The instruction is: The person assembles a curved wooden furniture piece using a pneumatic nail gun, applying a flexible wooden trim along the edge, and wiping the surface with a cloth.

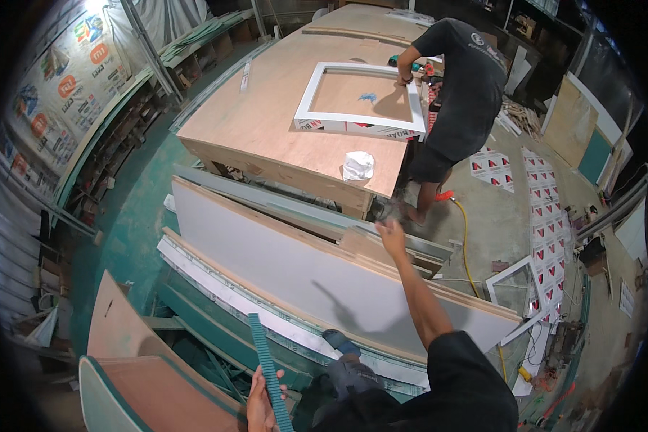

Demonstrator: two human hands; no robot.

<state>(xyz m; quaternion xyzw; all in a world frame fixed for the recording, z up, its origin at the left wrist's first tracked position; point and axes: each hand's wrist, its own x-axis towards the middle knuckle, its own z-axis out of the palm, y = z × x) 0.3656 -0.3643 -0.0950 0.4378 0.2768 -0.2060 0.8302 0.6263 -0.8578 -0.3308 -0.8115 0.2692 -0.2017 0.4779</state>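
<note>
My left hand [261, 400], low in the view, is closed round a long teal strip with ribbed edges [266, 367], which stands up nearly upright out of the grip. My right arm reaches forward over stacked panels. At its end, my right hand [391, 237] is up near the front corner of the plywood worktable [266, 155]; its fingers are smeared and small. A greyish blur shows just beyond them, and I cannot make out whether it is in the hand. Below the arm lies a long pale grey panel [266, 237] on edge.
A co-worker in dark clothes [468, 93] leans over a white rectangular frame [360, 126] on the worktable. A crumpled white cloth [358, 166] lies near its corner. A yellow cord [466, 248] crosses the floor at right. Curved plywood pieces [158, 385] stand at lower left.
</note>
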